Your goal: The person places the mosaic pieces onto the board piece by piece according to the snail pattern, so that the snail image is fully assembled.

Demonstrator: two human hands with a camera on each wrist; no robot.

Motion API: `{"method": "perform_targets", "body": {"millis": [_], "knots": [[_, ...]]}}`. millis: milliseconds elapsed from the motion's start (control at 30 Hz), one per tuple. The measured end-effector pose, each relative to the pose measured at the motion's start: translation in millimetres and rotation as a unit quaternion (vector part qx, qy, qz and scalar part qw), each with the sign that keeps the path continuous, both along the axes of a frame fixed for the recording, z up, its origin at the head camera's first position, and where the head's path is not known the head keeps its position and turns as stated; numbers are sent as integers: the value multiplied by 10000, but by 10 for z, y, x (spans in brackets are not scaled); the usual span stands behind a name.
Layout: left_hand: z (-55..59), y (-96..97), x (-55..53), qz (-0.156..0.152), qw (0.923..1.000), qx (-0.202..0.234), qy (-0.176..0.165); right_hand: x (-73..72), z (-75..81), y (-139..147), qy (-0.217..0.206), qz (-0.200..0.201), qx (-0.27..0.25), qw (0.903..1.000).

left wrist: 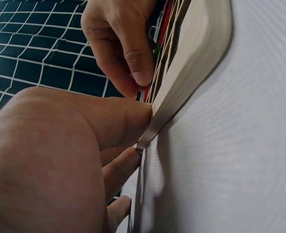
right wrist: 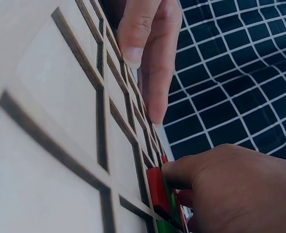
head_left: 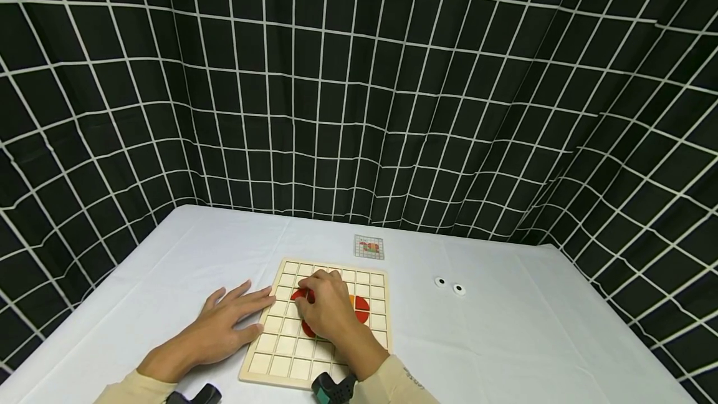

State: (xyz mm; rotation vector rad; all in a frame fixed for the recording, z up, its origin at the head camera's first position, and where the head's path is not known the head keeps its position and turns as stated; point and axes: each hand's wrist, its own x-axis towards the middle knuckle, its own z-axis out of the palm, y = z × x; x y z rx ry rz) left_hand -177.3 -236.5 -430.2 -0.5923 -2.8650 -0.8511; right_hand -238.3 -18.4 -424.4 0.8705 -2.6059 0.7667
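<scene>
A wooden grid board lies on the white table, with red pieces and an orange piece in its squares. Over the left part of the pattern, my right hand pinches a small red piece between thumb and fingertips, low against the board. The right wrist view shows another red block and a green piece beside that hand. My left hand rests at the board's left edge, fingers extended; in the left wrist view its fingers touch the board's rim. The right palm hides several squares.
A small picture card with a grid and coloured pattern lies beyond the board. To the right sit two white discs with black dots, a left eye disc and a right eye disc. A black curtain with white grid lines surrounds the table.
</scene>
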Motion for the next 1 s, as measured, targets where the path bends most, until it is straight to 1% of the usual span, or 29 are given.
{"method": "perform_targets", "body": {"millis": [200,567,767,867,1000], "knots": [[-7,4,-7,19,10000,7,-25,3,5,8,-34,-9,5,10000],[-16,5,-5,40,9999,65,-87,7,-8,26,190,60,-34,9998],[-16,7,-4,50,9999,70,-129,19,2,35,312,-45,-182,9993],[-14,9,-1,39,9999,65,-146,30,35,53,239,-138,-338,9990],[-8,7,-2,29,9999,40,-127,55,132,91,-113,-220,-537,9982]]}}
